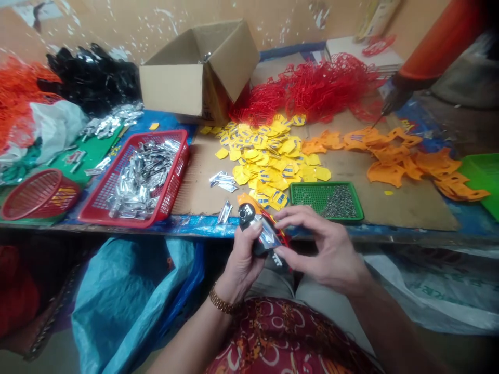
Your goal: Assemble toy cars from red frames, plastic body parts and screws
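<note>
Patterned cloth (pixel 286 337) lay nearest, below the toy (pixel 255 205) at the table's edge (pixel 206 228). The left hand (pixel 244 259) gripped it; the right hand (pixel 331 252), fingers spread, touched its side. Seemingly the silver piece (pixel 268 236) was being adjusted, which called for light fingertips against that steady grip.

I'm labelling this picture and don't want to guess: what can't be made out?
All in the head view:
- Underside of the toy vehicle: hidden by the left hand and the toy itself.
- Bottom of the cardboard box: hidden by its front wall.
- Exact shape of the small metal pieces in the green tray: too small.
- Upper end of the orange tool: cut off by the top edge.
</note>
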A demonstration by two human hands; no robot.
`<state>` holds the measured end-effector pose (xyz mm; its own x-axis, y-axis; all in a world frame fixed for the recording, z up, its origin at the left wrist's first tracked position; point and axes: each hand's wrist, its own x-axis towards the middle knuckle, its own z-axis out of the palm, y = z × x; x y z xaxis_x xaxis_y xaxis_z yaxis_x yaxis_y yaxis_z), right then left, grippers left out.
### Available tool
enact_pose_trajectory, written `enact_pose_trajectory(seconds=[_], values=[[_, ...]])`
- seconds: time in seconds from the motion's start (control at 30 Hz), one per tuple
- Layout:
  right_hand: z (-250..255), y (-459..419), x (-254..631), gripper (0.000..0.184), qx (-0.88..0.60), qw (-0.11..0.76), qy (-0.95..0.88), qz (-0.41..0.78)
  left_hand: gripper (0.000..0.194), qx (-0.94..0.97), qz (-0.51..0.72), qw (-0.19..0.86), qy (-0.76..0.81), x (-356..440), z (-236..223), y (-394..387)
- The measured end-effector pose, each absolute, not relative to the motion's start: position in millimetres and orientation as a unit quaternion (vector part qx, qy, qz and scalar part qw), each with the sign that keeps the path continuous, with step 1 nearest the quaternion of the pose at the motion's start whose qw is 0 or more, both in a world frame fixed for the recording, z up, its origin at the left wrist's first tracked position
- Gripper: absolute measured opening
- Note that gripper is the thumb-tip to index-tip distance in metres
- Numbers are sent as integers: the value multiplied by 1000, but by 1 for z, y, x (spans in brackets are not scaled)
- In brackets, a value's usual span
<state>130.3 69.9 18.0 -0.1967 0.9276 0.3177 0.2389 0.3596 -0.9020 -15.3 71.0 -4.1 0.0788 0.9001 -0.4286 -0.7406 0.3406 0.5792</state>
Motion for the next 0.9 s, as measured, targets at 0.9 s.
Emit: enact_pose_trajectory(seconds=[0.9], values=[[5,53,115,21,-442,499,-646,371,39,150,528,751,366,-13,-7,60]])
